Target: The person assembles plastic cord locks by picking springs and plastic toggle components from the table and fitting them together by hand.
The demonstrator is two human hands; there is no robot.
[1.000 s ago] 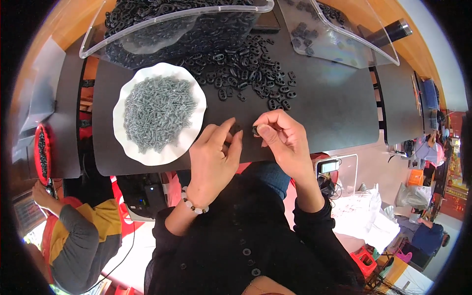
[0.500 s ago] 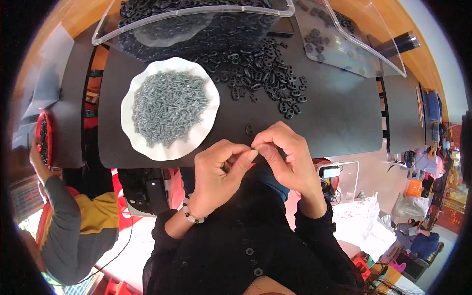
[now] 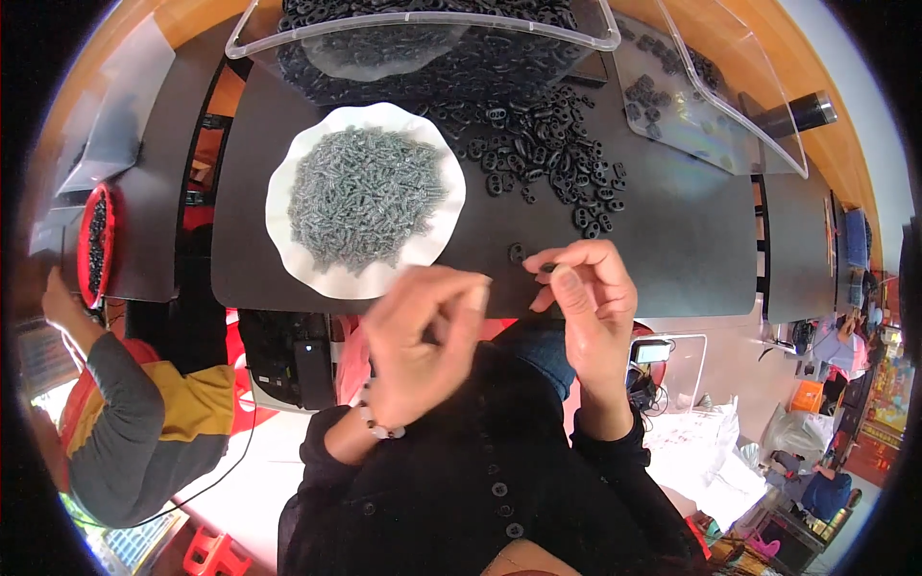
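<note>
Wears a black long-sleeved top [image 3: 413,509], with a column of small round buttons [image 3: 499,490] down the front and a V-shaped neckline [image 3: 515,541]. Has both sleeves [image 3: 615,446] ending partway along the forearms, fabric wrinkled near the ends. Shows a bracelet [image 3: 381,432] of round beads, mostly whitish with some darker ones, at the wrist of the left hand [image 3: 420,338]. Wears blue trousers [image 3: 540,353], only partly in view.

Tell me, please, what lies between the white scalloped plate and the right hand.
One small black oval piece lies on the dark tabletop, nearer the right hand, in the head view.
</note>
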